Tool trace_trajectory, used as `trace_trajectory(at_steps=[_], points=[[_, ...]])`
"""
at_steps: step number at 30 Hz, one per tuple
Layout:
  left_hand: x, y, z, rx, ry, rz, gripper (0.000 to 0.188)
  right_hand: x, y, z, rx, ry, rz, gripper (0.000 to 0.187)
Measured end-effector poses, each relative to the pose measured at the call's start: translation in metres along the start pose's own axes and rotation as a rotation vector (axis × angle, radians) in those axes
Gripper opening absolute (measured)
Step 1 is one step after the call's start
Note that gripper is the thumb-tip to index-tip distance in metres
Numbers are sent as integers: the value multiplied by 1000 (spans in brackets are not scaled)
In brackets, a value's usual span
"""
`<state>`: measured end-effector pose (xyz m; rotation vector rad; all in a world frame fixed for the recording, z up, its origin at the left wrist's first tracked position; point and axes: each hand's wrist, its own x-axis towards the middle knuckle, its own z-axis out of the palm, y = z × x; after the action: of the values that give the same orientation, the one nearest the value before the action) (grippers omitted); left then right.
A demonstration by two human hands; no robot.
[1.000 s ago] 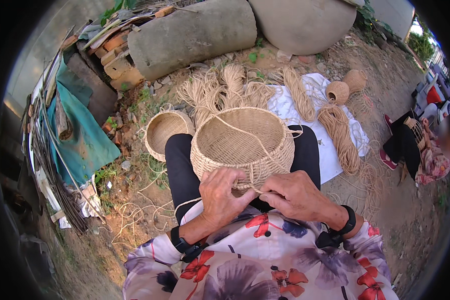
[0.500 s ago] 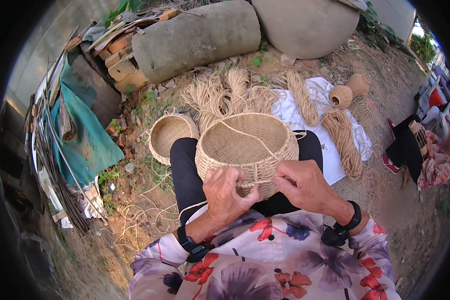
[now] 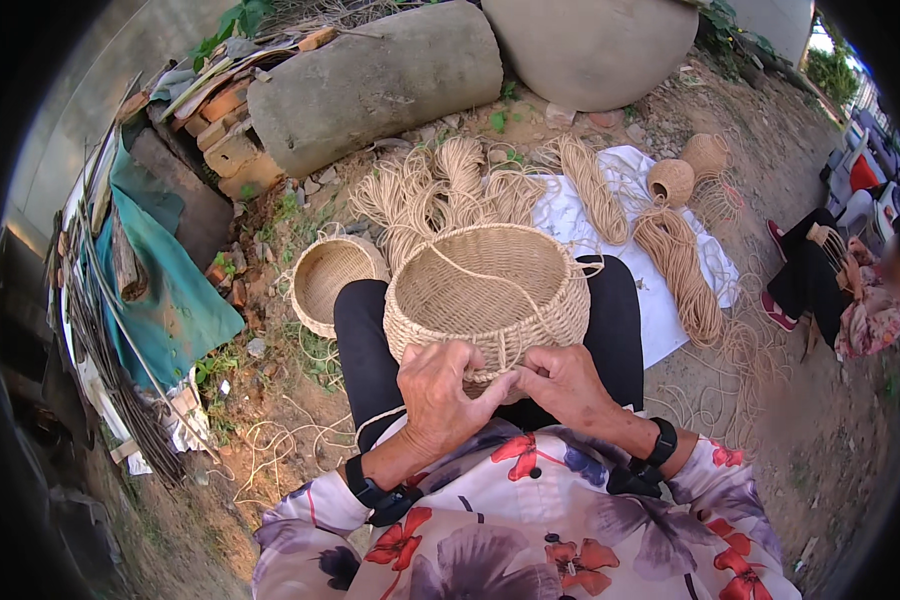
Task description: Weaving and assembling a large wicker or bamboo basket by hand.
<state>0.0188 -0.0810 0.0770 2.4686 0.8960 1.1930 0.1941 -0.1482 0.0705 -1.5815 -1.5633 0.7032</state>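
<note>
A large round basket [image 3: 410, 318] of woven tan cord rests on my lap between my knees. A loose strand of cord [image 3: 475, 272] runs across its mouth and over the near rim. My left hand [image 3: 442, 393] grips the basket's near wall below the rim, its thumb stretched to the right. Close by, my right hand [image 3: 573, 388] is pinched at the same wall, thumb and finger meeting my left thumb. Cord seems to lie in that pinch, but the fingers mostly cover it. A little cord loop [image 3: 592, 266] sticks out at the basket's right rim.
A smaller basket [image 3: 322, 283] sits left of my knee. Cord bundles [image 3: 460, 185] lie ahead, with another [image 3: 678, 270] on a white cloth [image 3: 660, 345]. Two small woven pots [image 3: 670, 182] stand beyond. A concrete cylinder [image 3: 380, 88] lies behind; another person [image 3: 820, 280] sits at right.
My right hand has moved left along the near wall until its fingertips meet my left thumb. My left hand stays at the basket wall. The whole view has shifted slightly.
</note>
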Motion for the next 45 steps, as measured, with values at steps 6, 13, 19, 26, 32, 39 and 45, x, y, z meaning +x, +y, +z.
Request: trace_trajectory(at_steps=[6, 13, 19, 26, 32, 39, 45], points=[[0, 1, 0, 60, 15, -2, 38, -13, 1, -14, 73, -91, -23, 17], [2, 0, 1, 98, 39, 50, 35, -10, 5, -13, -198, 72, -462, 9], [3, 2, -2, 76, -1, 13, 31, -1, 12, 11, -219, 196, -577, 12], [14, -5, -21, -300, -220, -219, 21, 13, 16, 17, -293, 364, -737, 20], [51, -6, -42, -127, -623, -258, 17, 18, 19, 21, -287, 397, -871, 24], [65, -11, -34, -25, -735, -66, 16, 20, 20, 23, -275, 429, -912, 24], [57, -14, -40, -242, -712, -176, 9, 15, -2, -12, -30, 122, -572, 14]])
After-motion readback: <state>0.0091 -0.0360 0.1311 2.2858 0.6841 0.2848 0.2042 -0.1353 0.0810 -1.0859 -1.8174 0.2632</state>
